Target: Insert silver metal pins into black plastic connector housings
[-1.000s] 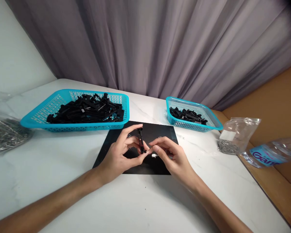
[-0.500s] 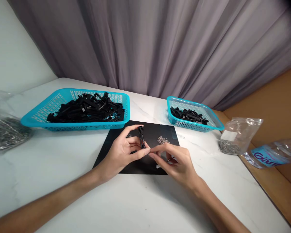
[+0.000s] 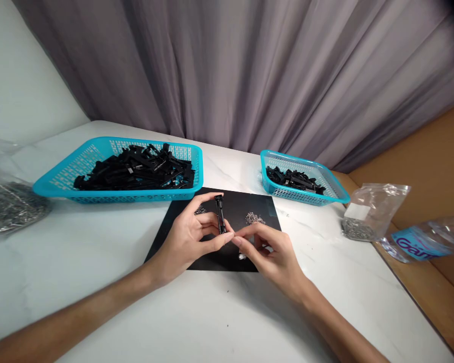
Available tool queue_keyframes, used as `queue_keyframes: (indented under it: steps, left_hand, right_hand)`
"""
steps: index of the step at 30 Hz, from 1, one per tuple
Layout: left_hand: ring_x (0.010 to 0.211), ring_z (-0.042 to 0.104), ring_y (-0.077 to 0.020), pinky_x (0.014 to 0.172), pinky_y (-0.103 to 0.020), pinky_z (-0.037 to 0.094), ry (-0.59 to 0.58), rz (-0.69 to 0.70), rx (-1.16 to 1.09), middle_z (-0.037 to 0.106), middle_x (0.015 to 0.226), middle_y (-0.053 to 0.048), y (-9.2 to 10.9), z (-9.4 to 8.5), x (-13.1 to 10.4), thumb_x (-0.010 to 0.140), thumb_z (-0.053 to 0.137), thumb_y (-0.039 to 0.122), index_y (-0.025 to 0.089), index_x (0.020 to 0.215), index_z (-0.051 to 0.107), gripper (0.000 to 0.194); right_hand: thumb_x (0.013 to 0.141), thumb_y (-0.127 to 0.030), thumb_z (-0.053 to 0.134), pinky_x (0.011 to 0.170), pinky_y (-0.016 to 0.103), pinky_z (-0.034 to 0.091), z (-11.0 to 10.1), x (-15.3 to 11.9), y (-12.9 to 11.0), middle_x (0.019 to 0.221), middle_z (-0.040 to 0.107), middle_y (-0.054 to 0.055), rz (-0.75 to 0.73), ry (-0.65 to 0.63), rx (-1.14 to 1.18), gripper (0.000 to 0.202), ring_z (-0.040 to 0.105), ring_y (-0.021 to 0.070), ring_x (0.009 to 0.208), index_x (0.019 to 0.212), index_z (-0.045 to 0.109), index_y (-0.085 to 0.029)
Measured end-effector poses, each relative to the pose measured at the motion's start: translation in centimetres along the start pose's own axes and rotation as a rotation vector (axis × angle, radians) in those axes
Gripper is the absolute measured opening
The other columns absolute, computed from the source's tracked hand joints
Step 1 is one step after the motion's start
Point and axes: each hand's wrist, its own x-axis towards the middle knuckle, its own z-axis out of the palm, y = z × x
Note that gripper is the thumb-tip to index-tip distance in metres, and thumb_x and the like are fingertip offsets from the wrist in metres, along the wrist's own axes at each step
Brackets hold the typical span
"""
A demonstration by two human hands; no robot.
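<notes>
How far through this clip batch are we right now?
Done, it seems: a small heap of black parts in the right basket. In hand: the left hand holds one black clip upright over the black mat, and the right hand pinches at its lower end, something small and pale under its fingers. Left: the left basket is piled high, and loose metal bits lie on the mat.

Both bare hands raised together, forearms converging from the lower corners.
Left hand turned palm inward, thumb and index finger extended forward in a pinch, remaining fingers curled loosely behind. Right hand held back-up, index finger and thumb brought to a point toward the left thumb tip, fingertips nearly touching; other fingers folded under. Wrists straight, arms bare.
</notes>
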Motion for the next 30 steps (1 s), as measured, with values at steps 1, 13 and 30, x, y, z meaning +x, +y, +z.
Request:
queue_keyframes:
  steps: [1,13,30]
  left_hand:
    - [0.081,0.069,-0.0136,0.081,-0.026,0.056,-0.004,0.004,0.004,0.074,0.090,0.000,0.0,0.0,0.0,0.084,0.082,0.020,0.024,0.141,0.041,0.071]
    - [0.083,0.067,-0.0109,0.080,-0.023,0.053,-0.011,-0.051,-0.051,0.071,0.089,0.002,-0.3,0.2,-0.2,0.087,0.079,0.021,0.026,0.141,0.037,0.069]
    - [0.074,0.064,-0.0111,0.071,-0.024,0.054,0.087,-0.098,-0.076,0.070,0.091,0.001,0.0,0.6,0.1,0.086,0.080,0.025,0.022,0.137,0.042,0.064]
  right_hand:
    - [0.098,-0.029,0.066,0.049,0.024,0.033,0.0,0.0,0.0,0.069,0.066,-0.003,-0.003,-0.016,0.006,0.011,0.040,0.0092,0.054,0.093,0.072,-0.022]
    - [0.098,-0.032,0.064,0.049,0.025,0.033,0.3,-0.1,0.0,0.068,0.064,-0.003,0.074,-0.042,0.005,0.012,0.038,0.0106,0.055,0.093,0.069,-0.022]
    - [0.093,-0.033,0.069,0.049,0.026,0.031,1.2,0.0,-0.1,0.075,0.069,-0.001,0.148,0.040,0.084,0.012,0.036,0.0105,0.054,0.095,0.071,-0.022]
